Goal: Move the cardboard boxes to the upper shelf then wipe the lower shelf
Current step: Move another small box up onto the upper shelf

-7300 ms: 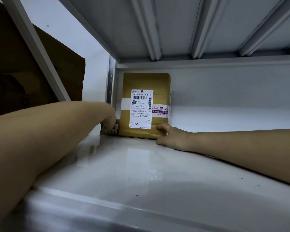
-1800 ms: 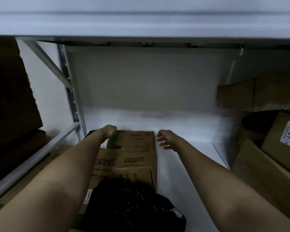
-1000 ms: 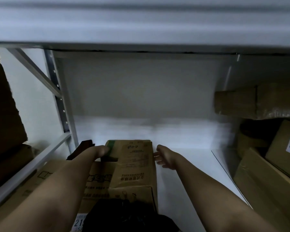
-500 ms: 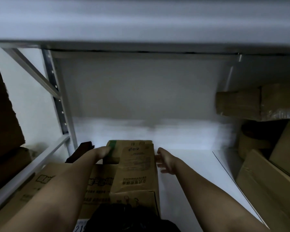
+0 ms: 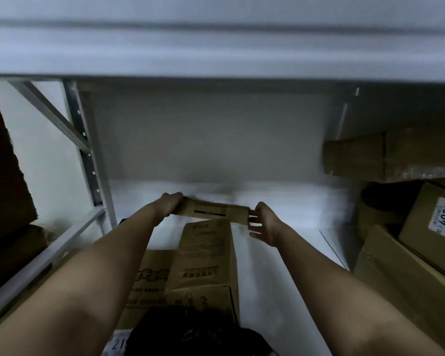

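- We hold a small box (image 5: 211, 214) between our two hands, lifted clear of the tall box (image 5: 206, 255) that lies just below it toward 6 o'clock.
- The small box's long axis runs across us, roughly 9 to 3 o'clock, with its right end a little lower than its left.
- Our left hand (image 5: 170, 203) wraps the 9 o'clock end, fingers curled over the edge. Our right hand (image 5: 263, 224) presses the 3 o'clock end: the thumb lies against the end face, the other fingers hang spread and loose below, so the hold there looks lighter.
- Both hands sit at the box's ends, so neither is nearer; the load is shared evenly, as we judge it.
- The upper shelf (image 5: 221, 60) spans the view at 12 o'clock, its front lip above and nearer to us than the box. The move ahead turns on this: the box must come back toward 6 o'clock to clear the lip before it can rise.
- Both forearms reach straight forward, nearly parallel, the left one passing over a flat box (image 5: 149, 281) lying beside the tall one.
- The lower shelf (image 5: 280, 291) shows white at 5 o'clock. Boxes are on it yet, so in our judgement wiping is some way off.
- More boxes (image 5: 421, 255) are stacked at 3 o'clock, outside the bay.
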Action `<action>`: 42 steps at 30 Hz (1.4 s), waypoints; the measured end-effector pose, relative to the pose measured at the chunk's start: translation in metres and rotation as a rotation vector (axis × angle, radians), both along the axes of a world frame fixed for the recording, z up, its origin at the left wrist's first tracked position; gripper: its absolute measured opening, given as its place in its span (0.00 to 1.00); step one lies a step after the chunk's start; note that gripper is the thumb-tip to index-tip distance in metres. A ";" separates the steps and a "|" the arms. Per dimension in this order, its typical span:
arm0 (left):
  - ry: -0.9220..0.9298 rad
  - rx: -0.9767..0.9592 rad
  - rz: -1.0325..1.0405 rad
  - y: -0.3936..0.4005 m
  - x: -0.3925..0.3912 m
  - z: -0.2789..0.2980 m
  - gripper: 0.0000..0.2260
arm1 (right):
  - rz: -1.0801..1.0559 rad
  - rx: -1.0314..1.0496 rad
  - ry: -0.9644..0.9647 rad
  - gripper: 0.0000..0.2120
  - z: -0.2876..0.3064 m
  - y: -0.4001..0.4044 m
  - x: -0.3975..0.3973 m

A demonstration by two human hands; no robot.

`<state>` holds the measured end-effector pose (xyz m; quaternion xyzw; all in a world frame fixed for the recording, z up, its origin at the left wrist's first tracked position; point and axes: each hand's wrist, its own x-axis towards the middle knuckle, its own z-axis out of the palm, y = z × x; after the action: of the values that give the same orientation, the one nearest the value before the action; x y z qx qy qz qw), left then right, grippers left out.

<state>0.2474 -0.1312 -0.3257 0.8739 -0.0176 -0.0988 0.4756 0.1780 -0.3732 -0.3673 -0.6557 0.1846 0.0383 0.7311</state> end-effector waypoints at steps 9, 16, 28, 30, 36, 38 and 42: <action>-0.018 -0.192 -0.011 -0.036 -0.030 0.026 0.26 | -0.163 0.045 -0.207 0.18 0.034 -0.030 -0.025; -0.114 -0.401 0.129 -0.072 -0.059 0.048 0.24 | -0.284 0.143 -0.309 0.17 0.056 -0.046 -0.055; -0.101 -0.535 0.317 -0.089 -0.111 0.053 0.33 | -0.385 0.066 -0.314 0.15 0.058 -0.055 -0.112; -0.098 -0.523 0.312 -0.087 -0.123 0.049 0.34 | -0.398 0.023 -0.323 0.10 0.055 -0.053 -0.126; -0.072 -0.614 0.101 -0.074 -0.164 0.043 0.20 | -0.362 0.022 -0.377 0.09 0.051 -0.039 -0.169; -0.044 -0.623 0.056 -0.066 -0.178 0.041 0.18 | -0.357 0.020 -0.380 0.12 0.049 -0.036 -0.182; -0.028 -0.632 0.043 -0.041 -0.210 0.027 0.17 | -0.319 0.007 -0.343 0.16 0.041 -0.022 -0.215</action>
<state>0.0371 -0.1727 -0.2988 0.6844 -0.0354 -0.0665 0.7252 -0.0368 -0.3952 -0.3262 -0.6125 0.1589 -0.1890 0.7509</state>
